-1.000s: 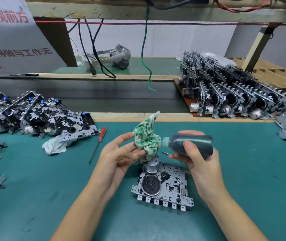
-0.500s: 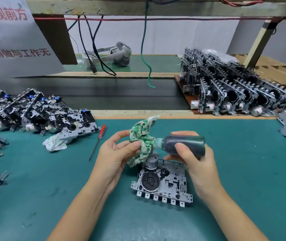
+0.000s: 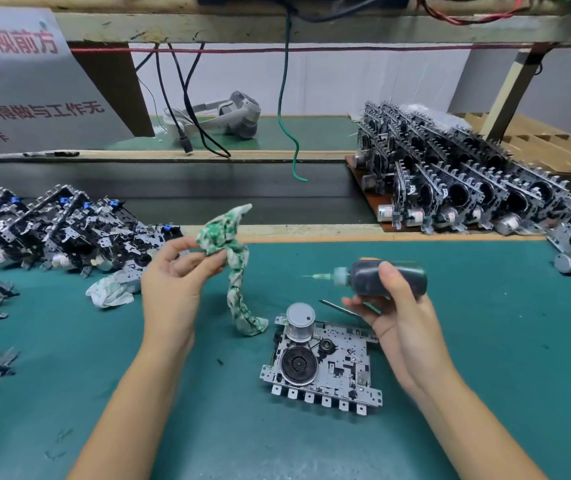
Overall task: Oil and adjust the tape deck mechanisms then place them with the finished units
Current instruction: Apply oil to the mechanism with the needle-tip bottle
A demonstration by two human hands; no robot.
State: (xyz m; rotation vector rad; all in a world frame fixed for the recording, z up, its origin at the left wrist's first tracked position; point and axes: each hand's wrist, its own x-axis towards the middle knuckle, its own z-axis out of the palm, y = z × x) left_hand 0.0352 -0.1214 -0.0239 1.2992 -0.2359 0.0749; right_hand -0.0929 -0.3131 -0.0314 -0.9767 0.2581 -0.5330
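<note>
The big green table (image 3: 485, 358) holds everything. Far to the right of the right hand, past the table's back edge, rows of finished units (image 3: 450, 188) stand side by side on a brown board. Far to the left of the left hand lies a heap of more tape decks (image 3: 69, 230), with a white cloth (image 3: 111, 292) beside it. One tape deck (image 3: 325, 365) lies flat on the table, just below the two hands and between them, with its round silver motor (image 3: 299, 320) sticking up. The right hand (image 3: 398, 317) has its fingers and thumb wrapped around a dark oil bottle (image 3: 389, 278), which lies on its side in the air, its thin needle tip (image 3: 315, 276) pointing left toward the other hand. The left hand (image 3: 173, 282) pinches the top of a green and white rag (image 3: 232, 258) with its thumb and fingers, and the long end of the rag hangs down to the table, just left of the motor. Half a second ago the rag was bunched up right against the bottle's tip, above the motor. Now the hands have moved apart, the left hand has gone up and to the left, the rag has come loose and hangs long, and the needle tip is bare.
</note>
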